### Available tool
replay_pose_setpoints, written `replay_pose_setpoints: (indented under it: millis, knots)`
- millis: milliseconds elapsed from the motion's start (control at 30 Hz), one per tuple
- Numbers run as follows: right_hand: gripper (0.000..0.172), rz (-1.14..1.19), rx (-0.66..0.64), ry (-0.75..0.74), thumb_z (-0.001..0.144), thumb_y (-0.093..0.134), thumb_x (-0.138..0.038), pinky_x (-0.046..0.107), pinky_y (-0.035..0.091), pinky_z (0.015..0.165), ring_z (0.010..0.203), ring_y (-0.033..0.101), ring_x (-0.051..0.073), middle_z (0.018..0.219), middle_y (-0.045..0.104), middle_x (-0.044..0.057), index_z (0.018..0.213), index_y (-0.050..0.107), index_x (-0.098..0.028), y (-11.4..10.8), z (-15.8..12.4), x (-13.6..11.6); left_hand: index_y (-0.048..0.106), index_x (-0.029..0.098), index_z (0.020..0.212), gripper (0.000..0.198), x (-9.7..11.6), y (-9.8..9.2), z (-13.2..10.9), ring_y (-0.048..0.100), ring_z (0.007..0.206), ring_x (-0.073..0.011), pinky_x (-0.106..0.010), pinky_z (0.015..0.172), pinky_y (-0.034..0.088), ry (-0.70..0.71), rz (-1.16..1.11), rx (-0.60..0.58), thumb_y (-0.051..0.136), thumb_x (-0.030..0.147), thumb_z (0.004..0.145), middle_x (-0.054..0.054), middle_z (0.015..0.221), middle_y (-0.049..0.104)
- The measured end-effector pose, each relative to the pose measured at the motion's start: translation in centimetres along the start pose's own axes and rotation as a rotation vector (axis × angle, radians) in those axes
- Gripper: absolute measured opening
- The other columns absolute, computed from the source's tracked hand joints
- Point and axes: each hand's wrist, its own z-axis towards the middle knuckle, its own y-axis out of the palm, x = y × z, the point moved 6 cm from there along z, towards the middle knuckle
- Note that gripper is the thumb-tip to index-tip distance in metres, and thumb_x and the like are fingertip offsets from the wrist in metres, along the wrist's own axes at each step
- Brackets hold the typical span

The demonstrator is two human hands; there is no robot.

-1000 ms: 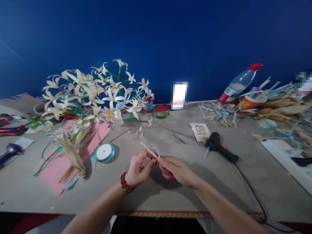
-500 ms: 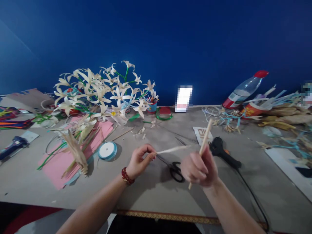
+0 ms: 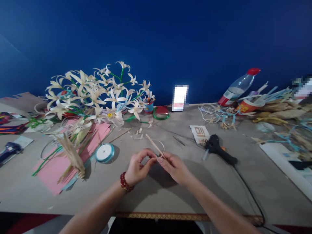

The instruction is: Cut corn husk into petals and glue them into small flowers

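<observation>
My left hand [image 3: 141, 165], with a red bead bracelet at the wrist, is closed in a pinch on the end of a thin pale strip [image 3: 162, 143]. My right hand [image 3: 176, 167] meets it fingertip to fingertip and is closed on a slim wooden stick [image 3: 153, 143], which slants up and to the left. The strip bows out in a loop beside the stick near the right fingertips. Fingers hide the lower stick and the strip's ends, so whether the strip is wound round the stick I cannot tell.
Left of my hands lie a blue ribbon spool [image 3: 104, 153] and dried husks [image 3: 73, 156] on pink paper [image 3: 46, 174]. White handmade flowers [image 3: 95, 94] stand behind. To the right lies a black glue gun [image 3: 221, 151] with its cord, and a bottle [image 3: 236, 89] leans farther back.
My right hand has come left and down with the stick, meeting my left hand. The strip, stretched out before, now curves in a loop. The scissors are now hidden behind my hands.
</observation>
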Motion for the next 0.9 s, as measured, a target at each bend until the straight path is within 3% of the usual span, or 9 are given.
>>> replay_pose_setpoints:
  millis: [67,200,300,367,433,533,667,800,900]
  knots:
    - [0.039,0.125,0.107,-0.026,0.087,0.054,-0.057,0.023,0.021,0.045,0.052,0.027,0.009,0.06,0.033,-0.007,0.073,0.047,-0.02,-1.3,0.1,-0.5,0.06,0.017,0.082,0.007,0.0,0.1,0.0,0.058,0.066,-0.0133,-0.024,0.065,0.046,0.0,-0.033,-0.002,0.057,0.021,0.087,-0.002,0.072,0.064]
    - [0.05,0.683,0.362,-0.014,0.084,0.04,-0.071,0.018,0.011,0.036,0.041,0.012,0.006,0.05,0.03,-0.011,0.075,0.042,-0.023,-4.3,0.4,-0.3,0.061,0.017,0.085,0.006,0.4,0.0,-0.1,0.061,0.07,-0.0155,-0.027,0.067,0.048,0.1,-0.124,0.011,0.057,0.02,0.088,-0.004,0.073,0.065]
    - [0.047,0.809,0.297,0.203,0.084,0.044,-0.069,0.015,0.008,0.034,0.038,0.008,0.004,0.046,0.033,-0.012,0.077,0.043,-0.022,-3.6,0.9,0.9,0.063,0.017,0.088,0.007,1.1,-0.1,-0.4,0.063,0.073,-0.017,-0.029,0.068,0.05,0.235,-0.164,0.02,0.057,0.016,0.087,-0.006,0.075,0.067]
    - [0.04,0.74,0.163,0.375,0.082,0.052,-0.061,0.014,0.007,0.034,0.037,0.008,0.004,0.044,0.035,-0.012,0.08,0.047,-0.022,-1.9,0.8,1.5,0.064,0.017,0.091,0.011,1.5,-0.5,-0.6,0.064,0.074,-0.0171,-0.03,0.068,0.05,0.319,-0.154,0.073,0.056,0.012,0.086,-0.006,0.078,0.068]
    - [0.031,0.608,0.067,0.418,0.081,0.059,-0.051,0.014,0.006,0.035,0.037,0.011,0.004,0.045,0.036,-0.012,0.084,0.05,-0.022,-0.5,0.3,1.5,0.064,0.018,0.093,0.013,1.7,-0.9,-0.7,0.063,0.074,-0.0169,-0.03,0.068,0.05,0.337,-0.101,0.123,0.056,0.011,0.086,-0.006,0.081,0.068]
    - [0.022,0.277,-0.004,0.217,0.078,0.065,-0.038,0.015,0.021,0.038,0.043,0.032,0.006,0.058,0.045,-0.007,0.087,0.055,-0.021,0.2,-0.2,0.1,0.064,0.018,0.087,0.007,0.9,-0.6,-0.4,0.063,0.072,-0.0157,-0.028,0.069,0.048,0.157,0.013,0.069,0.058,0.015,0.086,-0.005,0.078,0.067]
    - [0.021,-0.213,-0.002,-0.085,0.09,0.053,-0.039,0.024,0.041,0.063,0.07,0.052,0.014,0.077,0.058,0.0,0.09,0.06,-0.02,-0.1,-0.7,-1.8,0.064,0.016,0.079,0.008,0.0,0.3,-0.1,0.062,0.069,-0.0146,-0.024,0.068,0.048,-0.023,0.009,-0.023,0.061,0.022,0.085,-0.003,0.074,0.068]
    - [0.036,-0.475,0.013,-0.095,0.098,0.038,-0.043,0.026,0.039,0.064,0.071,0.057,0.017,0.076,0.063,0.003,0.086,0.062,-0.02,-0.4,-0.6,-1.7,0.064,0.016,0.079,0.011,-0.3,0.4,0.0,0.061,0.07,-0.0156,-0.025,0.068,0.047,-0.047,-0.011,-0.02,0.061,0.024,0.085,-0.004,0.074,0.067]
    - [0.039,-0.471,0.011,-0.079,0.098,0.035,-0.046,0.025,0.039,0.062,0.069,0.056,0.017,0.076,0.063,0.003,0.086,0.061,-0.02,-0.3,-0.6,-1.6,0.064,0.015,0.081,0.01,-0.4,0.4,0.0,0.06,0.07,-0.0156,-0.026,0.068,0.046,-0.032,-0.011,-0.047,0.059,0.023,0.086,-0.004,0.074,0.065]
